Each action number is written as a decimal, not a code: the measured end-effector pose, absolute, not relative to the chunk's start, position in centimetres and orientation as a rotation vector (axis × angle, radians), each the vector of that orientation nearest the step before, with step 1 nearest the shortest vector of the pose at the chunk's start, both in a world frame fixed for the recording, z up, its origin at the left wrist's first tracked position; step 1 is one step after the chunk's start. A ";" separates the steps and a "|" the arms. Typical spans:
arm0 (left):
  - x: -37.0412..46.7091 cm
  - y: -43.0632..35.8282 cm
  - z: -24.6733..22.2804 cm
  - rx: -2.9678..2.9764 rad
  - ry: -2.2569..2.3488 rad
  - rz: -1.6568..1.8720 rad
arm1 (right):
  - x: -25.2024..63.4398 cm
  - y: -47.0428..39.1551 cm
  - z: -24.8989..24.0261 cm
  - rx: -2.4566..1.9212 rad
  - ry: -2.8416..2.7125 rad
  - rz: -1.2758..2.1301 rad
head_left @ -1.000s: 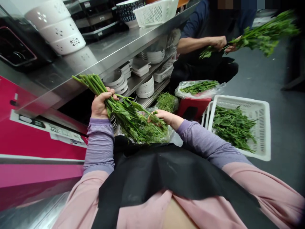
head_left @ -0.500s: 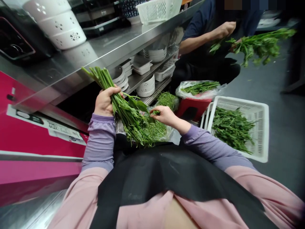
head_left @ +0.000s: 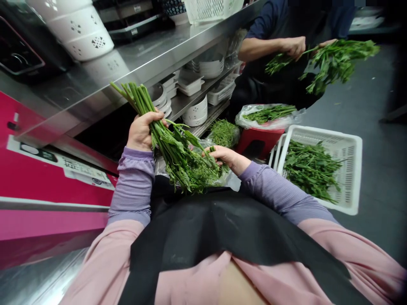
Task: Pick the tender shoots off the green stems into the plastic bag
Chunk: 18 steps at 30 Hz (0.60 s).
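My left hand point(head_left: 141, 130) is wrapped round a thick bunch of leafy green vegetable stems point(head_left: 170, 148), cut ends pointing up and away, leaves hanging down to the right. At the leafy end, my right hand point(head_left: 227, 157) is closed with thumb and fingers pinched on a green sprig point(head_left: 212, 151). Whether that sprig is still joined to the bunch I cannot tell. Beneath the bunch lies a clear plastic bag point(head_left: 233, 182), mostly hidden by the leaves and my black apron point(head_left: 229, 224).
A white basket point(head_left: 351, 178) with picked greens stands at right. Greens in a plastic bag point(head_left: 270, 114) rest on a red container point(head_left: 256, 142). A steel counter point(head_left: 152, 63) with dish shelves runs along the left. Opposite, a person's hand point(head_left: 294, 45) works on more greens.
My right hand has moved slightly right and down along the leafy end, fingers still pinched. My left hand keeps its hold. The other person's hands and greens have shifted left.
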<state>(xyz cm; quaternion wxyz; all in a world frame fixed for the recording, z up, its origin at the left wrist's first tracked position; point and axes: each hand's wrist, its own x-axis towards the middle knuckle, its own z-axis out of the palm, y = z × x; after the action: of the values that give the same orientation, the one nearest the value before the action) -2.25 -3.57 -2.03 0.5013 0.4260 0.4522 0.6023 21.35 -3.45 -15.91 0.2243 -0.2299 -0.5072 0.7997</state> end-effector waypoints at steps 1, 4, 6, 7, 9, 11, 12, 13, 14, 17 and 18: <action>-2.3 -3.6 -2.0 1.048 1.094 1.457 | 21.4 -3.5 -15.9 -0.632 -1.405 2.188; -2.3 -3.8 -1.9 1.083 1.109 1.471 | 21.3 -3.6 -15.3 -0.626 -1.431 2.151; -2.3 -4.1 -1.7 1.090 1.122 1.478 | 21.0 -3.7 -14.9 -0.649 -1.450 2.125; -2.4 -4.3 -1.6 1.085 1.124 1.488 | 20.8 -3.7 -14.7 -0.686 -1.452 2.096; -2.4 -4.7 -1.3 1.082 1.127 1.498 | 20.3 -3.3 -15.0 -0.815 -1.428 1.978; -2.5 -5.2 -1.0 1.100 1.131 1.522 | 20.2 -2.4 -16.2 -1.016 -1.361 1.786; -2.6 -5.4 -0.8 1.108 1.132 1.543 | 20.5 -1.9 -17.2 -1.146 -1.326 1.668; -2.7 -5.6 -0.6 1.109 1.131 1.570 | 20.9 -1.2 -18.4 -1.283 -1.314 1.536; -2.8 -5.7 -0.3 1.103 1.129 1.600 | 21.5 -0.6 -19.7 -1.425 -1.329 1.391; -3.2 -6.0 0.6 1.100 1.131 1.667 | 24.0 1.0 -23.4 -1.774 -1.528 0.941; -3.3 -6.0 0.8 1.107 1.136 1.680 | 24.8 1.4 -24.3 -1.853 -1.603 0.840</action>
<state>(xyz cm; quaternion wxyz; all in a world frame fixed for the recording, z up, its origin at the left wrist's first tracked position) -3.27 -5.99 0.78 0.4038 0.4382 0.4497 0.6653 24.76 1.37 -24.35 0.2722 -0.6884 -0.5954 0.3122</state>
